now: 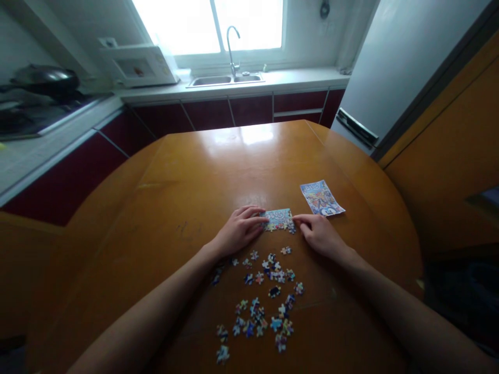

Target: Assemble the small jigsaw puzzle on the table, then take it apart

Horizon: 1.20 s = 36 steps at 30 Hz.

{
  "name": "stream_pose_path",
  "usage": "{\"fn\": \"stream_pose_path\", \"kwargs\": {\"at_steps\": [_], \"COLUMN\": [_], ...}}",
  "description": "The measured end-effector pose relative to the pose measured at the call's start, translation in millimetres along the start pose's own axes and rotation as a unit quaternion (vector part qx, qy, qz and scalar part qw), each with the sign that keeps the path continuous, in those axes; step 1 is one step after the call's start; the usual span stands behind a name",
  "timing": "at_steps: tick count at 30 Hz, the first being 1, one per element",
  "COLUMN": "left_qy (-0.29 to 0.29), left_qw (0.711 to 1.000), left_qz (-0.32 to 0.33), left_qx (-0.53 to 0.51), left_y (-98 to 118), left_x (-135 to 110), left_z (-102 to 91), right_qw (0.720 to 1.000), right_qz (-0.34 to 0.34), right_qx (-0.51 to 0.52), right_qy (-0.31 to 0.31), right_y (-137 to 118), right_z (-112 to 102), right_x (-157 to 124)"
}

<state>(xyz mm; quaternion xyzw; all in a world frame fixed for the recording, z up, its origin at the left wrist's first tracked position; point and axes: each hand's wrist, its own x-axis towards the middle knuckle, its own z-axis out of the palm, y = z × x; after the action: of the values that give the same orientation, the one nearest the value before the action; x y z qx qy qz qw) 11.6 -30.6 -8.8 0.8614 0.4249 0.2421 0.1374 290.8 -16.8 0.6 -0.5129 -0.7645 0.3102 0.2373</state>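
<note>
A partly joined jigsaw puzzle (277, 218) lies flat on the wooden table, with straight top edges and a ragged lower edge. My left hand (244, 226) rests at its left side, fingers stretched out and the tips over the puzzle's edge. At the right side, my right hand (317, 232) touches the puzzle's edge with the index finger extended and the other fingers curled under. Whether a piece is under that fingertip is hidden. Several loose puzzle pieces (276, 275) lie scattered nearer to me, between my forearms. A printed picture sheet (322, 198) lies just beyond my right hand.
The wooden table (187, 182) has rounded sides. Beyond it stands a counter with a sink (212, 80), a tap (231, 49) and a white microwave (140, 65). A pan (44, 80) sits on the stove at left, and a fridge (405, 62) stands at right.
</note>
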Motion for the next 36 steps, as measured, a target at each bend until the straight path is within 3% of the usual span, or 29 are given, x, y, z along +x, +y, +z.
{"fn": "stream_pose_path", "kwargs": {"at_steps": [17,24,27,36], "left_qy": [0.0,0.003,0.004,0.007], "left_qw": [1.0,1.0,1.0,1.0], "left_qz": [0.014,0.013,0.012,0.012], "left_qx": [0.009,0.003,0.005,0.006], "left_y": [-1.1,-1.2,-1.9,-4.2], "left_x": [1.1,1.2,0.8,-0.4], "left_z": [-1.3,-0.8,-0.1,2.5], "right_qw": [0.999,0.987,0.979,0.973], "right_qz": [-0.002,-0.111,-0.125,-0.154], "right_qx": [0.041,0.011,-0.029,-0.061], "right_qy": [0.01,-0.119,-0.158,-0.163], "right_y": [3.5,-20.0,-26.7,-30.5], "right_z": [-3.4,-10.4,-7.1,-2.5], "right_x": [1.9,-16.9,-23.1,-25.4]}}
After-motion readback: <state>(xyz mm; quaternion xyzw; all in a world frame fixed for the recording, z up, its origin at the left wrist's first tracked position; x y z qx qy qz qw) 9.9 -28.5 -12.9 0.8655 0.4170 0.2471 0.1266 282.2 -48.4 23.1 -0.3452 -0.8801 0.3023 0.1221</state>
